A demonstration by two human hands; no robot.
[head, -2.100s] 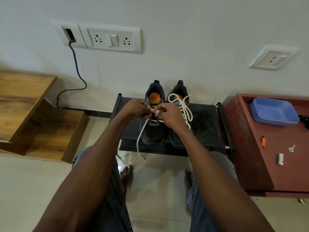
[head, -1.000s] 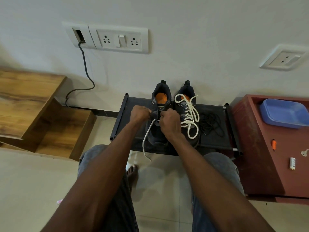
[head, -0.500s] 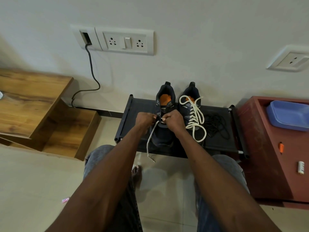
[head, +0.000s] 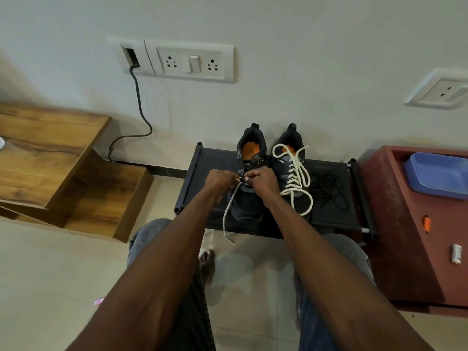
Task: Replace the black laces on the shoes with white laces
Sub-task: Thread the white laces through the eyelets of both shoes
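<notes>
White lace (head: 296, 173) already criss-crosses the right shoe (head: 291, 178), so that one looks done, and the left shoe (head: 249, 173) on the black rack (head: 192, 173) is only partly threaded. Both hands, left (head: 219, 179) and right (head: 263, 179), pinch its white lace (head: 229, 211), whose loose end dangles off the near edge. Discarded black laces (head: 326, 188) lie just right of the shoes, clear of the work.

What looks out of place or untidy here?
The black laces lie in a loose tangle on the rack beside the right shoe. A white lace end hangs off the rack's front edge.
</notes>
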